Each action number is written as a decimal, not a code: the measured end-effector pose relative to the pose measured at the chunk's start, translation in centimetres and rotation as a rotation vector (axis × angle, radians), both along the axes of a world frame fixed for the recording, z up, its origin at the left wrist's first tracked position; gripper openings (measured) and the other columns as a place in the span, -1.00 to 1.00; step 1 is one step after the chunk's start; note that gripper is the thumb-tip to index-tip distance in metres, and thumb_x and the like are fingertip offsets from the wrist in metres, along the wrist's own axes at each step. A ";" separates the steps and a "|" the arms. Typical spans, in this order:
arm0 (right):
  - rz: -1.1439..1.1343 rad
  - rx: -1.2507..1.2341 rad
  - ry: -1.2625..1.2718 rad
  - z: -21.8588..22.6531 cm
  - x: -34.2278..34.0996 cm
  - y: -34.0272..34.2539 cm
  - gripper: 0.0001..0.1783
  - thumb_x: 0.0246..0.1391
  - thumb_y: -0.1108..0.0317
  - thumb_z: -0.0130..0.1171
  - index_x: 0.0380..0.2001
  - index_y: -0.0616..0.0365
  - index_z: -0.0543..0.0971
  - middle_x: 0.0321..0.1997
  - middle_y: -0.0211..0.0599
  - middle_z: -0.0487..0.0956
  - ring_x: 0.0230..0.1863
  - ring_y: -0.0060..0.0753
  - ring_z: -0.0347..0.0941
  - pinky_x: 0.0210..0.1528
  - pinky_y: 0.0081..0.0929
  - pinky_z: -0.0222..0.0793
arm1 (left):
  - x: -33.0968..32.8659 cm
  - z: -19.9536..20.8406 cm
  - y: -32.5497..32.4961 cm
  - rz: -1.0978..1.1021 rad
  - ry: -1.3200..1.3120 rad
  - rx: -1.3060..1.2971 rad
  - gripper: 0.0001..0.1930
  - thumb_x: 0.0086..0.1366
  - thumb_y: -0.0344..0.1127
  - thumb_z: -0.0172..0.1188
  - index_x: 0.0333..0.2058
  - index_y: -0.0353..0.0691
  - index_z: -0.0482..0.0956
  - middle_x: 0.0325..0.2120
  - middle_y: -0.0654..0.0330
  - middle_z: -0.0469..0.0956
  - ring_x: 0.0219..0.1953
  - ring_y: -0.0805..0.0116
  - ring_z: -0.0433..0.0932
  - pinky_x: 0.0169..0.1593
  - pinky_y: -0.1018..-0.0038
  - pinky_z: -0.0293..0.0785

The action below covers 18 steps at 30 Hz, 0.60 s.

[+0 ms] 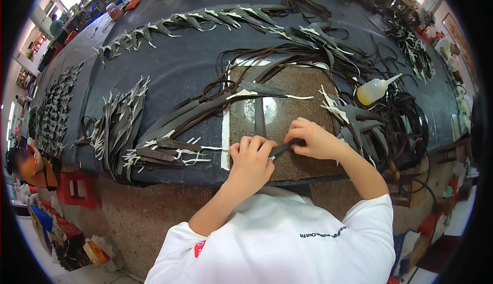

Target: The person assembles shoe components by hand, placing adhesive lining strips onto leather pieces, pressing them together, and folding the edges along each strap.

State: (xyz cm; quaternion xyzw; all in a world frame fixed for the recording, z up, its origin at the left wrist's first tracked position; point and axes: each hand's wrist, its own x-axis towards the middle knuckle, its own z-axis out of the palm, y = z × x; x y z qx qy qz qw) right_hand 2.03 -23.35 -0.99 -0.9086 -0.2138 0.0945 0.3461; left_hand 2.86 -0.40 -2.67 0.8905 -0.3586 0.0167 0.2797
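A dark grey leather-like strip (283, 149) stretches between my two hands, low over a brown speckled slab (303, 86) with white edging. My left hand (251, 162) has its fingers closed on the strip's left part. My right hand (314, 139) pinches the other end, fingers curled round it. Another flat strip (260, 119) runs away from my left fingers across the slab. Beyond my hands lies a grey strap piece with a pale tail (257, 89). Long dark straps (205, 102) drape over the slab's left and far sides.
A squeeze bottle of yellowish liquid (372, 91) lies tilted at the right among tangled brown cords (405, 120). Bundled strips with white ends (120, 125) hang over the table's left front edge. A row of pieces (190, 20) crosses the back. A red stool (78, 189) stands below left, near another person (36, 163).
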 end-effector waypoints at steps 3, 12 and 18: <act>-0.016 0.063 -0.055 -0.4 -0.2 -0.1 -0.79 -0.14 0.54 0.19 -0.33 0.17 0.58 -0.28 -0.27 0.47 -0.09 -0.19 0.34 -0.06 -0.34 0.34 | -0.1 -0.2 0.0 -0.041 0.139 -0.121 -0.73 0.11 -0.38 0.20 -0.17 -0.10 0.54 -0.24 0.28 0.45 -0.08 0.28 0.35 0.04 0.23 0.09; 0.093 0.018 -0.310 -1.5 -0.5 -1.3 -0.69 -0.18 0.56 0.24 -0.26 0.08 0.64 -0.28 -0.41 0.49 -0.15 -0.30 0.39 -0.05 -0.36 0.32 | -1.3 -2.3 -1.6 -0.015 -0.114 -0.173 -0.73 0.04 -0.45 0.26 -0.21 -0.21 0.58 -0.37 0.27 0.48 -0.24 0.32 0.45 -0.13 0.34 0.26; 0.186 -0.073 -0.495 -1.6 -0.4 -1.6 -0.68 -0.19 0.51 0.28 -0.26 0.02 0.65 -0.28 -0.49 0.51 -0.14 -0.38 0.42 -0.03 -0.37 0.29 | -1.8 -2.3 -0.8 -0.158 -0.139 -0.203 -0.66 0.03 -0.55 0.21 -0.14 -0.31 0.58 -0.38 0.19 0.45 -0.28 0.26 0.44 -0.18 0.38 0.39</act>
